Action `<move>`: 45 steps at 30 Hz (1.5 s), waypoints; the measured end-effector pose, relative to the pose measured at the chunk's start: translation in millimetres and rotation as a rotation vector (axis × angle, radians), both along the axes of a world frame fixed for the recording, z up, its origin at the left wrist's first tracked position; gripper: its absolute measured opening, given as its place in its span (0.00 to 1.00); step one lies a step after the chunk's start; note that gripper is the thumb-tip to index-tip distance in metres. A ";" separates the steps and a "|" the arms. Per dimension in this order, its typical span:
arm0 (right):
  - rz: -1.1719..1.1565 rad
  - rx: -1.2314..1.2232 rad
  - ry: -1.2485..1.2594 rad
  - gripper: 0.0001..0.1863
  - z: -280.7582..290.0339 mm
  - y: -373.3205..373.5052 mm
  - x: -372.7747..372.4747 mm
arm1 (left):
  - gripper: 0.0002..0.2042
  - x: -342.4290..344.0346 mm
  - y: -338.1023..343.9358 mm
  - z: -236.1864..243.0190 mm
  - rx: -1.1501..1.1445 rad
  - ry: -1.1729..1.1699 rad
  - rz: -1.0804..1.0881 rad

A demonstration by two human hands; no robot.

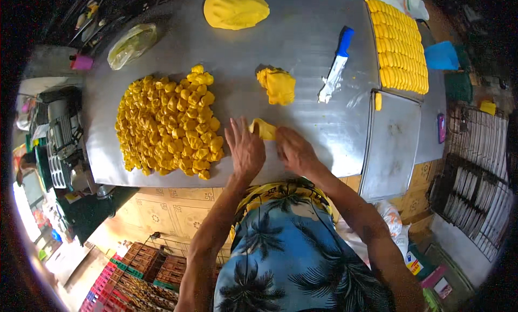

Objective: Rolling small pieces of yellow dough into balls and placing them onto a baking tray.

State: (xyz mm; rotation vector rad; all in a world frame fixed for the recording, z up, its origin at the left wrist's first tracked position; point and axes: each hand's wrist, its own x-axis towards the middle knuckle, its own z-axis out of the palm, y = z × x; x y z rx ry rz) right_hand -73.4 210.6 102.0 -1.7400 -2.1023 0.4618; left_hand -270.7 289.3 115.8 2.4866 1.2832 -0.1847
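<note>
A small flattened piece of yellow dough (264,129) is stretched between my two hands near the front of the metal table. My left hand (247,151) pinches its left end between thumb and forefinger, the other fingers stretched out toward the heap. On its other end, my right hand (297,151) has its fingers curled down onto the dough, the tips partly hidden. Just beyond lies a crumpled lump of yellow dough (278,86). To my left spreads a heap of small shiny yellow dough pieces (167,126).
A large dough mass (236,9) and a clear plastic bag (132,45) lie at the back. A blue-handled knife (338,66) with a smeared blade rests at right. Beyond it stands a tray of yellow dough rows (400,48), near a metal sheet (394,145) holding one small piece.
</note>
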 end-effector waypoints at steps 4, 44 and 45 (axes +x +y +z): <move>-0.082 0.022 0.059 0.35 -18.1 32.6 21.5 | 0.33 2.1 -5.6 -5.8 0.063 -0.059 0.088; -0.173 -0.022 0.328 0.22 6.7 -36.4 57.0 | 0.33 66.6 -26.5 -26.4 0.124 -0.009 0.107; -0.168 -0.031 0.363 0.22 5.0 -31.4 58.1 | 0.33 68.7 -26.9 -25.1 0.143 0.060 0.157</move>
